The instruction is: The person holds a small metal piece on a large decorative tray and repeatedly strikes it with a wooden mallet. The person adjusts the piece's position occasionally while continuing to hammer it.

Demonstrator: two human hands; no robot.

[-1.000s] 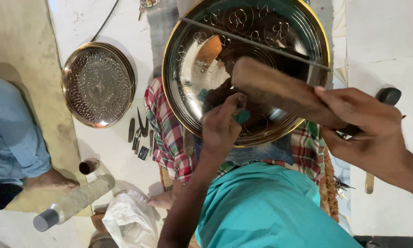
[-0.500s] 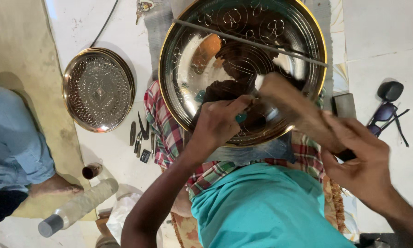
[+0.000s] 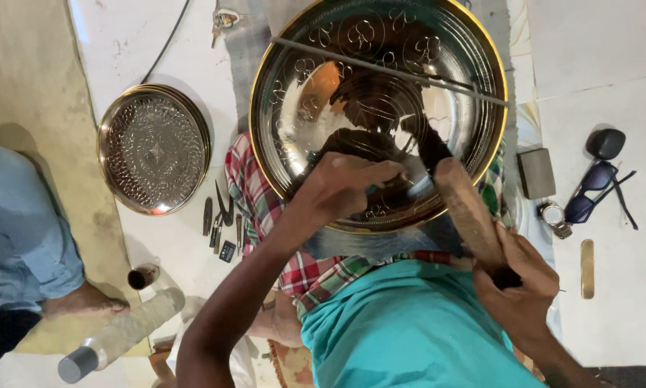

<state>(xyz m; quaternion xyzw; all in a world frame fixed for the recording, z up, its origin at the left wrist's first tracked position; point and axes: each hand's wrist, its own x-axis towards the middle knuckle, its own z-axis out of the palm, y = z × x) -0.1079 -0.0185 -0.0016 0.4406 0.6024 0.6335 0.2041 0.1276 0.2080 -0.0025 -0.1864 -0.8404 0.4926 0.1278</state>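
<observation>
A large shiny metal tray [image 3: 301, 86] with engraved patterns and a gold rim rests over my lap on a checked cloth [image 3: 247, 190]. My left hand [image 3: 344, 183] grips a small chisel against the tray's near part; only a bit of a greenish handle shows. My right hand [image 3: 517, 284] holds a wooden mallet [image 3: 466, 212] by its dark handle, its head lowered near the tray's near rim. A thin metal rod [image 3: 387, 70] lies across the tray.
A smaller engraved plate [image 3: 154, 147] lies on the floor at left, with several small tools [image 3: 218, 219] beside it. A plastic bottle [image 3: 118, 338] and another person's foot [image 3: 78, 302] are lower left. Sunglasses [image 3: 589, 197], a wristwatch [image 3: 555, 218] and a small block [image 3: 536, 172] lie at right.
The mallet has swung down from a raised position over the tray to near its rim. My left hand has kept the chisel on the tray.
</observation>
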